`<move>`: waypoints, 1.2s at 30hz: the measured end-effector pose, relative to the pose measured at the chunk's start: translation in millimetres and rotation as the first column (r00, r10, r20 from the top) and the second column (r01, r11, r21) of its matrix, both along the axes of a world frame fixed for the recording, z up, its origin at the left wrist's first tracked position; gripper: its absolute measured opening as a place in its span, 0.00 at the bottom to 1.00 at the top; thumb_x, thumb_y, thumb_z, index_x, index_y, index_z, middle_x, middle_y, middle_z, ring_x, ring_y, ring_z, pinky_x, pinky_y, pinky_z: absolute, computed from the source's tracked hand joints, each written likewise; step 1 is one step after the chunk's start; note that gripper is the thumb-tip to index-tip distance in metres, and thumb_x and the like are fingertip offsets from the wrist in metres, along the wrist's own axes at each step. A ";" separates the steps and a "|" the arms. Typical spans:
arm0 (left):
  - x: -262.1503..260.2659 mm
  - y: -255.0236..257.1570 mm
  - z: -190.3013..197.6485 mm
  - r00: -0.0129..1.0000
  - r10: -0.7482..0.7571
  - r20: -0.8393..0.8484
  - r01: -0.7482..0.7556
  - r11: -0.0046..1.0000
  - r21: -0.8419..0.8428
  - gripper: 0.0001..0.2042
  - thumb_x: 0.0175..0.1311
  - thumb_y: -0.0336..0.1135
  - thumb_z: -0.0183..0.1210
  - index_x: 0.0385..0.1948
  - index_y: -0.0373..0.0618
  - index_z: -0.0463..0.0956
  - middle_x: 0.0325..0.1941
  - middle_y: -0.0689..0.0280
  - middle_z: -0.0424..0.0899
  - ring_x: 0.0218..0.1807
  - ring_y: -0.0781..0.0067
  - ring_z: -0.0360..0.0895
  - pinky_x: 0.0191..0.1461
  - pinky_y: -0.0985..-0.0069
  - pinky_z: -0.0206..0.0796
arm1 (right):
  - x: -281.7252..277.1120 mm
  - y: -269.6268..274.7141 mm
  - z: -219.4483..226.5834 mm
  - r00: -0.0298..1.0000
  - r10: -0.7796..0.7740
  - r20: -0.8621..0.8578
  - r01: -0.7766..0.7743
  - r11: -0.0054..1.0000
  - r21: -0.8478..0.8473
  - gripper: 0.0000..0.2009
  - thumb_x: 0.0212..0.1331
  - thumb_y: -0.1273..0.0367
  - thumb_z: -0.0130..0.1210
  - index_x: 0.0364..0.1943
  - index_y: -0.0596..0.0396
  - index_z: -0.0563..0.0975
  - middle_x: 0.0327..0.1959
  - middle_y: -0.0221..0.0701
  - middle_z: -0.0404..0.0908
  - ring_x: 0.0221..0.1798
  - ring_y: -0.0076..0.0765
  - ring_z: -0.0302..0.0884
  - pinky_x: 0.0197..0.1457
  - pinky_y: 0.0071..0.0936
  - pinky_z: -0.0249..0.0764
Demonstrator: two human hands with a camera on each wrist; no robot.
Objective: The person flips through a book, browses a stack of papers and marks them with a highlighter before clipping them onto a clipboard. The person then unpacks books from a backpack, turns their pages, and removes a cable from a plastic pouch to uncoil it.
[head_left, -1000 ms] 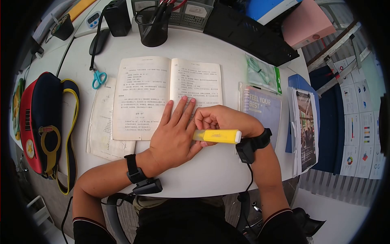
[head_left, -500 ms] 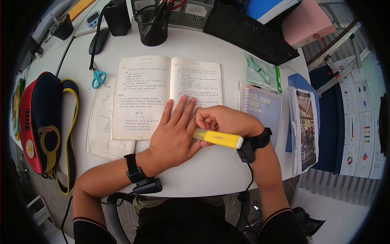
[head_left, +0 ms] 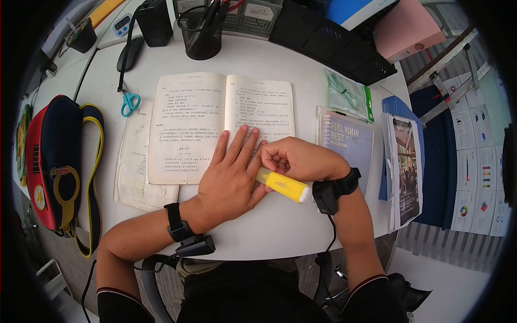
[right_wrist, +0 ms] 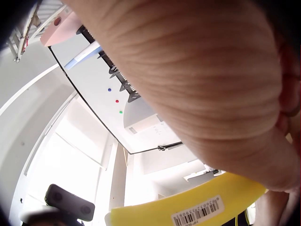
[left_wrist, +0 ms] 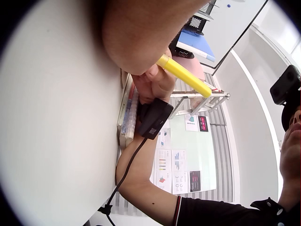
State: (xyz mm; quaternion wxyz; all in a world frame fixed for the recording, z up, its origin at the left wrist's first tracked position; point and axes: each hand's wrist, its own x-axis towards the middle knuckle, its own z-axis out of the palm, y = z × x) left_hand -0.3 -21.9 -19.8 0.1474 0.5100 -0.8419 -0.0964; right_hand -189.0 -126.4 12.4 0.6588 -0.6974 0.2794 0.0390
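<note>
An open book [head_left: 188, 116] with printed pages lies on the white desk. My left hand [head_left: 229, 177] rests on its lower part, fingers spread and straight, fingertips by the central fold. Close beside it, my right hand [head_left: 301, 160] grips a yellow highlighter [head_left: 287, 187] with curled fingers over the lower right page. The pen's white end slants toward my body; its writing end is by the left hand, and the tip is hidden. In the right wrist view a barcode label shows on the yellow barrel [right_wrist: 188, 207].
Left of the book are an older booklet [head_left: 129, 172], blue scissors [head_left: 131, 104] and a red and navy bag [head_left: 54, 167]. To the right lie a spiral notebook [head_left: 344, 142], a plastic pouch [head_left: 350, 99] and a clipboard [head_left: 404, 167]. A mesh pen cup [head_left: 200, 37] stands behind.
The highlighter's white end has swung toward my body and a little left, while my right hand turned only slightly. My left hand has stayed in place on the book.
</note>
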 end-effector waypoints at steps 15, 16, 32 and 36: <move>0.8 -1.2 -1.6 1.000 -0.022 0.009 0.022 1.000 -0.006 0.34 0.66 0.54 0.52 0.64 0.32 0.66 0.74 0.44 0.58 0.79 0.43 0.46 0.79 0.46 0.32 | 0.9 0.4 2.2 1.000 -0.018 0.008 0.018 0.998 0.062 0.09 0.53 0.78 0.62 0.32 0.56 0.72 0.25 0.20 0.71 0.27 0.12 0.64 0.30 0.13 0.63; 0.8 -1.2 -2.0 1.000 -0.022 0.008 0.022 1.000 -0.009 0.34 0.66 0.54 0.52 0.63 0.32 0.66 0.74 0.44 0.58 0.79 0.43 0.46 0.79 0.46 0.32 | 0.9 0.4 2.0 1.000 -0.018 0.008 0.018 0.998 0.062 0.09 0.53 0.78 0.62 0.32 0.56 0.72 0.25 0.20 0.71 0.27 0.12 0.64 0.30 0.13 0.63; 0.0 -1.1 -2.0 1.000 -0.012 0.002 0.012 1.000 -0.027 0.33 0.66 0.53 0.51 0.63 0.32 0.67 0.74 0.44 0.59 0.79 0.43 0.48 0.79 0.46 0.33 | 2.3 1.0 3.4 0.999 -0.047 -0.002 0.047 0.997 0.067 0.11 0.51 0.78 0.64 0.34 0.55 0.72 0.19 0.19 0.71 0.24 0.11 0.62 0.29 0.14 0.60; 0.1 -1.3 -3.4 1.000 -0.016 0.014 0.016 1.000 -0.024 0.34 0.66 0.54 0.51 0.63 0.31 0.66 0.74 0.44 0.59 0.79 0.43 0.47 0.79 0.45 0.33 | 3.0 1.0 4.8 0.999 -0.047 0.001 0.046 0.996 0.071 0.13 0.50 0.77 0.66 0.35 0.54 0.72 0.19 0.18 0.70 0.24 0.11 0.62 0.29 0.15 0.60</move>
